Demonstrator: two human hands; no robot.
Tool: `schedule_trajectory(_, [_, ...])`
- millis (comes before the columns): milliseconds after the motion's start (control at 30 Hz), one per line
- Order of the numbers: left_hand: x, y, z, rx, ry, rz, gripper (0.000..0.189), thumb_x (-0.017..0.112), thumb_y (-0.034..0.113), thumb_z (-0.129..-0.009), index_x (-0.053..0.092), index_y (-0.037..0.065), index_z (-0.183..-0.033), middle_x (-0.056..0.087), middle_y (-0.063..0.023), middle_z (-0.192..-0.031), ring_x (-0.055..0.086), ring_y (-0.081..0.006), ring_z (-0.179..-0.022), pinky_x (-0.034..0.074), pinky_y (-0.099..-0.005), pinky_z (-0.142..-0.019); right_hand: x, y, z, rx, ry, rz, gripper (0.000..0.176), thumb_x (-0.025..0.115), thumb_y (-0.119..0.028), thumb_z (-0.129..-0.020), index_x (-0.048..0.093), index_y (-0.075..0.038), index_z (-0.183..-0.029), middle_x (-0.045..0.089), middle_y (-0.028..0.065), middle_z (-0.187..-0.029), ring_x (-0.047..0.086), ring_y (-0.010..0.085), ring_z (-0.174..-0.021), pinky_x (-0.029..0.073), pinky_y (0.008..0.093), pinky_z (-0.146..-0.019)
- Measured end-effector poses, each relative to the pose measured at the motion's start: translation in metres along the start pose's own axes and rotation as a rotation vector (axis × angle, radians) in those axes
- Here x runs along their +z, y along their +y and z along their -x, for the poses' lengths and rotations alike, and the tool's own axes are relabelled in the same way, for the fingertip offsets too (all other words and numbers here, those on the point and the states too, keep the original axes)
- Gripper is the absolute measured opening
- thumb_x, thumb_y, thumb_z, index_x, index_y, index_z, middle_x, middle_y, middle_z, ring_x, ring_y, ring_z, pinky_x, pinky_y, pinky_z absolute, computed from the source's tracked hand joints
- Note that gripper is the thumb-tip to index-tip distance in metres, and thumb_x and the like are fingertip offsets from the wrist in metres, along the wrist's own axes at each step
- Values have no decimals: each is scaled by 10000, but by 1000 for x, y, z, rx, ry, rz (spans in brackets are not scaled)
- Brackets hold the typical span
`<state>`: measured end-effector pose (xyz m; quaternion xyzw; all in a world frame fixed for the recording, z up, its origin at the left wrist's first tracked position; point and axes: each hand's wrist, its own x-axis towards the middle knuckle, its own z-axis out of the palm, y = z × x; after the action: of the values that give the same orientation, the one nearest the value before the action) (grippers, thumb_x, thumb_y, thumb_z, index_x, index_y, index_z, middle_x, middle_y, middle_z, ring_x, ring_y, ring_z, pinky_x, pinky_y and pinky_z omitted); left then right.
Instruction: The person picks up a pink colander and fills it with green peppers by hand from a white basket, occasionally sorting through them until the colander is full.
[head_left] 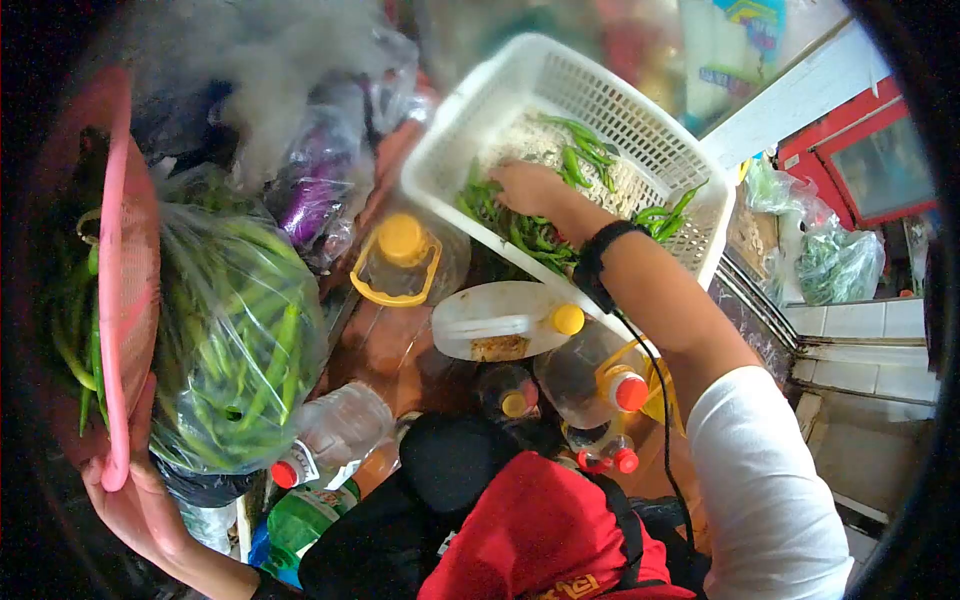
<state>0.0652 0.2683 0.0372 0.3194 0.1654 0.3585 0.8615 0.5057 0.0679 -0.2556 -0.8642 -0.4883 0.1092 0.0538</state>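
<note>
1. Basically, the biggest thing at hand is the white crate (440,140), with slotted walls, standing slanted beyond the bottles. Green peppers (572,165) lie in it in loose clusters, beside and over pale pieces (630,195) too blurred to name.
2. To the left, a clear plastic bag (230,340) bulges with long green pods, just beside the pink basket.
3. The pink basket (115,280) shows its rim almost edge-on, with more green produce on its far side; how full it is, I cannot tell.
4. Smaller again, a jug with a yellow cap (475,305) lies on its side near the crate's close edge, between crate and person.
5. The left hand (150,510) has its fingers narrow around the basket's lower rim, apparently steadying it.
6. The right hand (530,190) is inside the crate, fingers bent down among the peppers. Their tips are hidden, so whether they pinch any pepper I cannot tell.
7. The step in hand looks like handling peppers within the crate. From this pose, lifting some would call for closing the fingers on them alone, leaving the pale pieces, and clearing the crate wall.
</note>
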Motion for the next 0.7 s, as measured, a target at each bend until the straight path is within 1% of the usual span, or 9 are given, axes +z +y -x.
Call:
schedule_trajectory(33, [0, 0, -1, -4, 2, -5, 703, 366, -90, -729, 80, 87, -1346, -116, -250, -1362, -124, -425, -1246, 390, -475, -930, -3, -2, -2, -95, 26, -13, 296, 535, -199, -709, 572, -32, -951, 559, 161, -1011, 565, 319, -907, 467, 407, -760])
schedule_trajectory(200, [4, -4, -3, -56, 87, 322, 741, 364, -103, -705, 55, 86, -1352, -137, -218, -1371, -171, -404, -1241, 421, -460, -904, -7, 21, -19, -111, -149, 125, 334, 548, -223, -697, 558, -36, -974, 576, 155, -990, 569, 316, -896, 469, 406, -754])
schedule_trajectory(267, [-1, 0, -3, -68, 64, 305, 749, 366, -100, -701, 38, 78, -1351, -141, -213, -1373, -176, -392, -1244, 419, -463, -906, -22, 29, -19, 172, -278, 168, 321, 546, -243, -714, 566, -39, -961, 590, 155, -966, 579, 314, -876, 471, 404, -746])
schedule_trajectory(300, [-2, 1, -3, -72, 43, 284, 758, 367, -96, -697, 21, 70, -1350, -146, -207, -1374, -182, -380, -1246, 416, -466, -908, -26, 37, -15, 172, -279, 168, 321, 546, -243, -714, 566, -39, -961, 590, 155, -966, 579, 314, -876, 471, 404, -746])
schedule_trajectory(367, [-2, 4, -3, -95, -10, 227, 759, 374, -84, -705, -10, 51, -1346, -151, -203, -1376, -185, -354, -1254, 379, -479, -937, -37, 50, -4, 301, 40, 144, 322, 539, -283, -735, 583, -40, -942, 599, 153, -950, 589, 306, -863, 473, 397, -746])
schedule_trajectory(500, [-42, 36, 1, -55, 113, 155, 732, 390, -39, -741, -29, 16, -1338, -99, -194, -1390, -74, -301, -1293, 351, -461, -964, -43, 36, -3, 199, 140, 121, 346, 542, -316, -739, 594, -46, -950, 601, 142, -964, 589, 289, -880, 472, 390, -754])
schedule_trajectory(567, [-53, 46, 1, 12, 162, 17, 730, 399, -23, -751, -30, 22, -1340, -90, -190, -1393, -66, -293, -1296, 343, -454, -971, -36, 17, -1, 211, -130, 107, 307, 546, -316, -741, 616, -22, -795, 608, 167, -858, 588, 316, -818, 477, 406, -707])
schedule_trajectory(600, [-43, 38, 0, -2, 135, 60, 732, 397, -31, -748, -23, 36, -1343, -103, -192, -1390, -87, -305, -1289, 344, -467, -964, -32, 12, 1, 184, -236, 127, 285, 539, -308, -745, 622, -46, -820, 612, 162, -836, 595, 313, -797, 479, 408, -702])
schedule_trajectory(700, [-16, 11, -1, -47, 54, 188, 741, 390, -54, -736, 0, 78, -1353, -141, -200, -1379, -151, -341, -1269, 348, -505, -946, -24, 2, 4, 229, -283, 109, 291, 526, -313, -744, 625, -53, -829, 614, 154, -834, 595, 320, -796, 478, 400, -710])
